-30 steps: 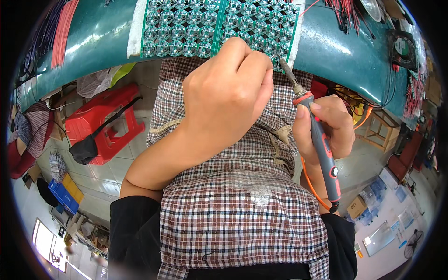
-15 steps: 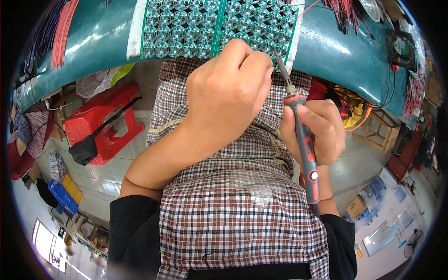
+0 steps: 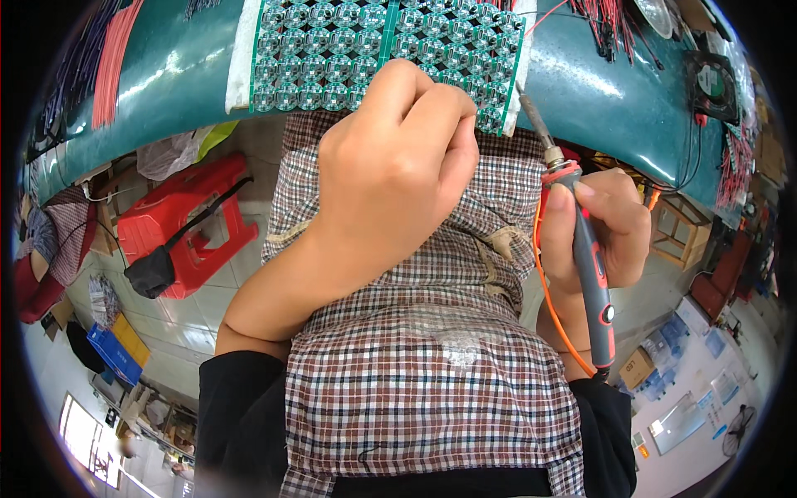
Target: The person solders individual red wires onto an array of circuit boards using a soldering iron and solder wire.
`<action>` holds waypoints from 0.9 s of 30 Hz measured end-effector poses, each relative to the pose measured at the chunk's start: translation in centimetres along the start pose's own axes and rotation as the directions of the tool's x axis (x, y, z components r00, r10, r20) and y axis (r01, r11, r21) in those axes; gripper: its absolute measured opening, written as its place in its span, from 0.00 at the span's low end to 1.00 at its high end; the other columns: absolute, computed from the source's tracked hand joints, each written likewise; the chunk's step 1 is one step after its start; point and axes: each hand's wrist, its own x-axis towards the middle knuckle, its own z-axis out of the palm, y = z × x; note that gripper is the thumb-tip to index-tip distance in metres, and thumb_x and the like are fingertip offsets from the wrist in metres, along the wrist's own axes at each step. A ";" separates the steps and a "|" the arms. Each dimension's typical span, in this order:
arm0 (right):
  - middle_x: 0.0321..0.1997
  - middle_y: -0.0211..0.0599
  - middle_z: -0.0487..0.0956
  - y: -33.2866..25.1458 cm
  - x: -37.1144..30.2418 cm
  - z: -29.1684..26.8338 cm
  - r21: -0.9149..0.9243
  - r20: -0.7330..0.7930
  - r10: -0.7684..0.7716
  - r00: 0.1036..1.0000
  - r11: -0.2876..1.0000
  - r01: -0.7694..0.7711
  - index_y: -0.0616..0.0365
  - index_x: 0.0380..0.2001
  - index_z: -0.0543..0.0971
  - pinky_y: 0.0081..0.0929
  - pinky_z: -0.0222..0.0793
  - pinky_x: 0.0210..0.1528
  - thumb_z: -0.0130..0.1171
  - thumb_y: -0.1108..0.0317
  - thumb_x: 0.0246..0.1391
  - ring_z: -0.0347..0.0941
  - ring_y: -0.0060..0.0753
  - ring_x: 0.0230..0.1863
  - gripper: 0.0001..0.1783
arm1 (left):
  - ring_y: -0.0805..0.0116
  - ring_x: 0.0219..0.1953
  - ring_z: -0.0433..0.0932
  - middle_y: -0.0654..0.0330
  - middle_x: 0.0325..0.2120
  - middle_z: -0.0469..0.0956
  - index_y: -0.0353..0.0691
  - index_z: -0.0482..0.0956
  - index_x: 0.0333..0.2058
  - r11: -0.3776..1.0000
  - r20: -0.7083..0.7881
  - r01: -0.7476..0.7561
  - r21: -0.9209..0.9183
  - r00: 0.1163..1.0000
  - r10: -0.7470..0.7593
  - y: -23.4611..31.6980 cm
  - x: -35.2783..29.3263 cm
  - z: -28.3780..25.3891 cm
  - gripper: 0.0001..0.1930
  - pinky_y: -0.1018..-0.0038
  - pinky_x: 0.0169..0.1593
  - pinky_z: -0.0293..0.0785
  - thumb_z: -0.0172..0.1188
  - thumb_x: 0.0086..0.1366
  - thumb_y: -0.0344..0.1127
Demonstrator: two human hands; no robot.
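A green panel of many small round circuit boards (image 3: 320, 62) lies on a white foam sheet (image 3: 240, 70) at the table's front edge. Over the panel's near edge, my left hand (image 3: 398, 162) is closed with its fingers curled; whatever it pinches is hidden behind the knuckles. My right hand (image 3: 618, 228) grips a grey and red soldering iron (image 3: 591, 266) like a pen. The iron's metal tip points up and left, just beyond the panel's right edge. An orange cord (image 3: 552, 303) hangs beside the handle.
The table has a green mat (image 3: 598, 104). Pink wires (image 3: 118, 62) lie at its left, red and black wires (image 3: 610, 25) at the back right. A small black fan (image 3: 712, 85) stands on the right. Below left is a red plastic stool (image 3: 187, 220), below right a wooden stool (image 3: 679, 232).
My right hand has drawn the soldering iron right, its tip leaving the boards at the panel's right side. My left hand has shifted slightly left, staying closed. The orange cord has come into sight.
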 end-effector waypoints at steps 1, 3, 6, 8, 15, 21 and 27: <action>0.22 0.38 0.76 0.0 0.1 0.2 0.001 0.000 -0.001 1.000 1.000 0.001 0.62 0.33 0.74 0.24 0.65 0.20 0.70 0.80 0.45 0.71 0.30 0.19 0.14 | 0.65 0.21 0.76 0.62 0.27 0.72 0.42 0.78 0.28 1.000 -0.001 0.001 0.001 1.000 -0.001 -0.2 0.1 0.1 0.07 0.72 0.23 0.73 0.69 0.53 0.27; 0.19 0.37 0.75 0.0 0.1 0.5 0.049 -0.010 0.012 1.000 0.999 -0.011 0.62 0.30 0.74 0.24 0.63 0.19 0.69 0.80 0.43 0.70 0.30 0.17 0.13 | 0.77 0.19 0.73 0.63 0.27 0.75 0.40 0.82 0.32 0.999 -0.006 -0.051 -0.018 0.999 0.051 -0.6 0.4 0.4 0.06 0.79 0.21 0.68 0.69 0.56 0.24; 0.19 0.37 0.75 0.2 0.3 0.4 0.084 0.002 -0.019 1.000 0.996 0.019 0.63 0.30 0.74 0.24 0.63 0.18 0.69 0.80 0.42 0.70 0.30 0.16 0.14 | 0.65 0.20 0.77 0.62 0.27 0.72 0.43 0.78 0.28 0.999 0.052 -0.029 0.043 0.998 0.027 -0.1 0.9 0.2 0.07 0.71 0.23 0.73 0.69 0.53 0.28; 0.19 0.37 0.75 0.1 0.3 0.1 0.111 0.009 -0.033 0.999 0.993 0.032 0.63 0.30 0.74 0.24 0.63 0.18 0.69 0.81 0.41 0.69 0.30 0.16 0.14 | 0.65 0.20 0.77 0.62 0.26 0.72 0.43 0.78 0.28 0.997 0.035 -0.051 0.057 0.998 0.049 -0.3 0.7 0.2 0.07 0.71 0.23 0.73 0.69 0.54 0.28; 0.19 0.38 0.75 0.3 -0.2 0.4 0.119 -0.014 -0.040 0.999 0.992 0.042 0.62 0.30 0.74 0.25 0.62 0.18 0.69 0.81 0.41 0.70 0.30 0.16 0.14 | 0.65 0.21 0.77 0.63 0.26 0.72 0.44 0.79 0.29 0.996 -0.008 -0.072 0.053 0.997 0.072 -0.6 0.6 0.1 0.06 0.71 0.23 0.72 0.69 0.55 0.29; 0.21 0.37 0.76 0.4 0.5 0.5 0.077 0.016 0.005 1.000 0.997 -0.006 0.61 0.31 0.75 0.25 0.65 0.20 0.70 0.81 0.42 0.71 0.30 0.18 0.15 | 0.65 0.21 0.77 0.63 0.26 0.73 0.44 0.80 0.29 0.997 -0.022 -0.072 0.032 0.997 0.072 -0.8 1.1 0.7 0.05 0.70 0.23 0.72 0.69 0.56 0.30; 0.22 0.38 0.77 0.4 0.3 0.9 0.064 0.027 0.056 0.998 0.996 -0.057 0.61 0.31 0.75 0.26 0.68 0.21 0.71 0.81 0.42 0.74 0.31 0.19 0.15 | 0.65 0.21 0.77 0.63 0.27 0.73 0.44 0.80 0.29 0.998 -0.012 -0.049 0.031 0.999 0.049 -0.7 1.2 0.8 0.05 0.70 0.23 0.73 0.68 0.56 0.30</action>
